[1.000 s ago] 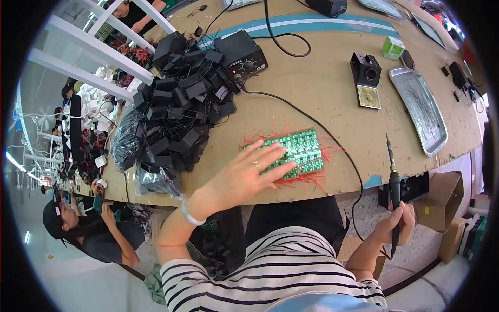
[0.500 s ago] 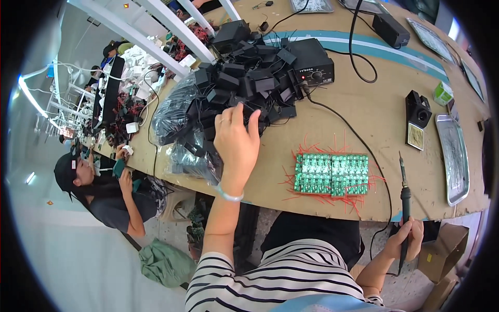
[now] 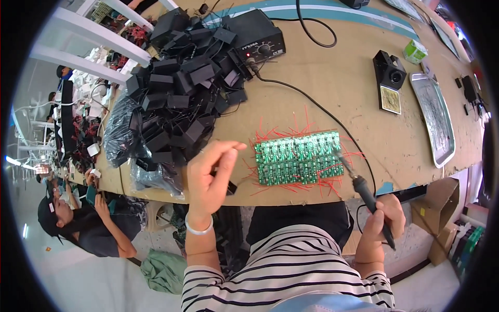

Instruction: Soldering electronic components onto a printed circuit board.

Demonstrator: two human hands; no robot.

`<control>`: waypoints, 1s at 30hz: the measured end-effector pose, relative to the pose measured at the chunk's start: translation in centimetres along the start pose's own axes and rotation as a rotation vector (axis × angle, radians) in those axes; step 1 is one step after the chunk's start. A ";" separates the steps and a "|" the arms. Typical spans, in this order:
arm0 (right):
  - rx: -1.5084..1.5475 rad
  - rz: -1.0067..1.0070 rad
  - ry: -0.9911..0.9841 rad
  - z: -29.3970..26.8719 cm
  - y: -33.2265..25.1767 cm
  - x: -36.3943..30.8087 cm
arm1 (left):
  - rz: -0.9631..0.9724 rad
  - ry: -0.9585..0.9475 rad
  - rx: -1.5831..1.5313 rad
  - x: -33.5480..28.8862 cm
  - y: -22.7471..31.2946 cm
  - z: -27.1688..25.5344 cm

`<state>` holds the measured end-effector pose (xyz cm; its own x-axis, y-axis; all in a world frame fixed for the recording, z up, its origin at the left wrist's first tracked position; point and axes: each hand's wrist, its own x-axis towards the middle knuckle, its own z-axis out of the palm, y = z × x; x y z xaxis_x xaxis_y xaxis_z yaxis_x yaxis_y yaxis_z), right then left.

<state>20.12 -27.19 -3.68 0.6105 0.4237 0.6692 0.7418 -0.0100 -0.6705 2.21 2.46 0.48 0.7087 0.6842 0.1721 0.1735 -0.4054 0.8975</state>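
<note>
My right hand is wrapped around a soldering iron. The iron slants up and left, its tip beside the right end of the green circuit boards. These boards lie in two rows with thin red wires sticking out around them. Left of them is my left hand, index finger and thumb pointing right. A small black plastic case shows under its palm; the fingers that seem to curl around it are mostly hidden. Just beyond this hand is a large heap of black plastic cases with thin leads.
A black soldering station with a lit red light stands behind the heap, its cable crossing the table. To the right are an iron stand with a sponge, a metal tray and a green-white box. Another person sits at the left.
My left hand has drawn back from the heap toward the near table edge, with a black case now at its palm. The soldering iron has swung left toward the boards. The view has shifted right.
</note>
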 end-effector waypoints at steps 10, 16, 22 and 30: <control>0.118 0.075 -0.052 1.7 0.7 0.5 | 0.176 -0.323 0.191 4.3 1.1 4.7; 0.094 0.026 -0.174 2.5 0.7 1.7 | 0.191 -0.361 0.186 5.3 0.0 6.2; 0.091 0.004 -0.197 3.2 1.3 1.7 | 0.184 -0.385 0.226 5.3 0.2 6.4; 0.073 -0.013 -0.239 3.3 0.8 2.3 | 0.216 -0.382 0.226 5.1 -0.2 6.5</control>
<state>21.16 -23.23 -3.76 0.5116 0.6260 0.5886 0.7216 0.0587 -0.6898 10.25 2.09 -1.45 0.9376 0.3157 0.1454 0.1089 -0.6640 0.7398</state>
